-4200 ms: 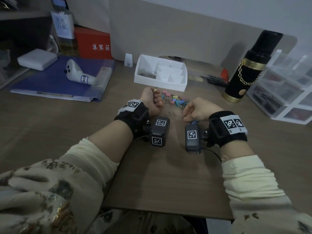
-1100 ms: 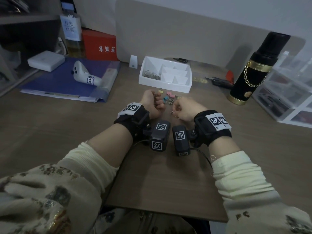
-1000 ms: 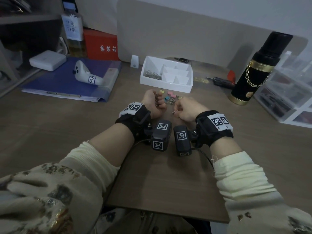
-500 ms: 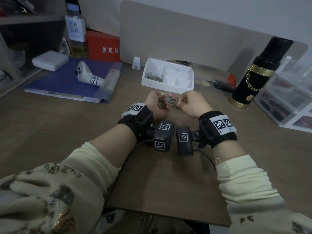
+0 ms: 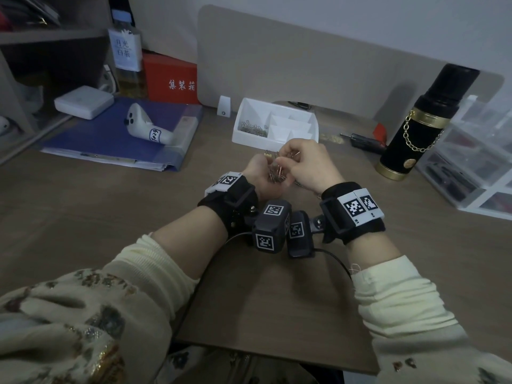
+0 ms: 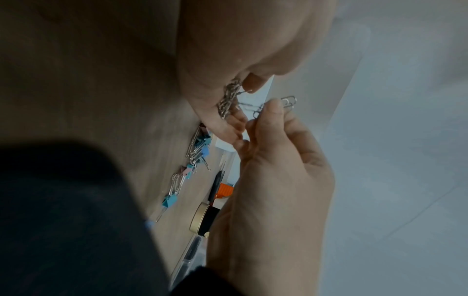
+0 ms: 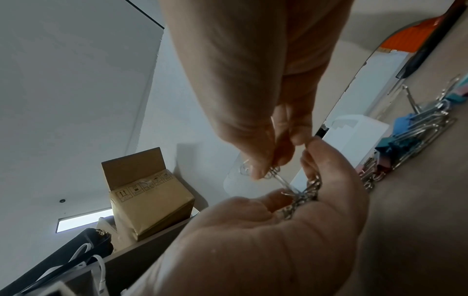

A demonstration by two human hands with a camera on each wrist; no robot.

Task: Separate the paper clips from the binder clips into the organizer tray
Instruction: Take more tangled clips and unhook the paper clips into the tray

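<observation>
My left hand is lifted off the desk, palm up and cupped round a bunch of silver paper clips. Just above that palm my right hand pinches a few linked paper clips between thumb and fingers; in the right wrist view these clips hang down into the bunch. Behind the hands stands the white organizer tray, with paper clips in its left compartment. Coloured binder clips mixed with loose paper clips lie on the desk under the hands, mostly hidden in the head view.
A black and gold flask stands at the right, with clear plastic drawers beyond it. A blue folder carrying a white controller lies at the left. A black and orange tool lies right of the tray.
Both hands have risen from the desk and moved toward the tray. The left hand has turned palm up with paper clips, and the right hand has come over it with more clips.
</observation>
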